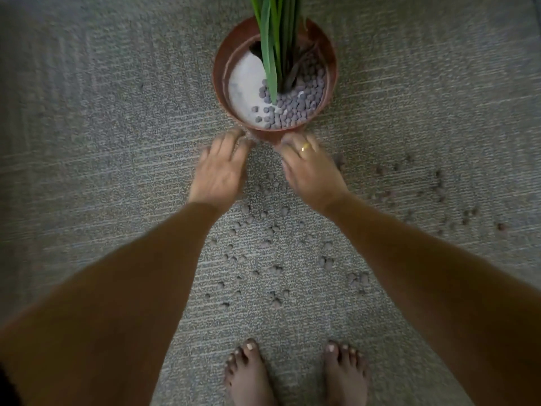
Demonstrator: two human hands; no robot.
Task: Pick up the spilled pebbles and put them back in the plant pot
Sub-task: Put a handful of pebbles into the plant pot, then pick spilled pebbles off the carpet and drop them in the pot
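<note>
A round terracotta plant pot (218, 71) stands on the carpet at top centre, holding green leaves (275, 39), a white inner surface and a heap of grey-purple pebbles (295, 104) on its right side. Several spilled pebbles (269, 230) lie scattered on the carpet below the pot and out to the right (439, 191). My left hand (222, 171) reaches palm-down, fingers spread, its tips just below the pot's near rim. My right hand (310, 168), with a gold ring, lies palm-down beside it, fingertips by the rim. Both hands are motion-blurred; I see nothing held.
Grey ribbed carpet (102, 127) covers the whole floor. My two bare feet (248, 373) stand at the bottom centre, just behind the spilled pebbles.
</note>
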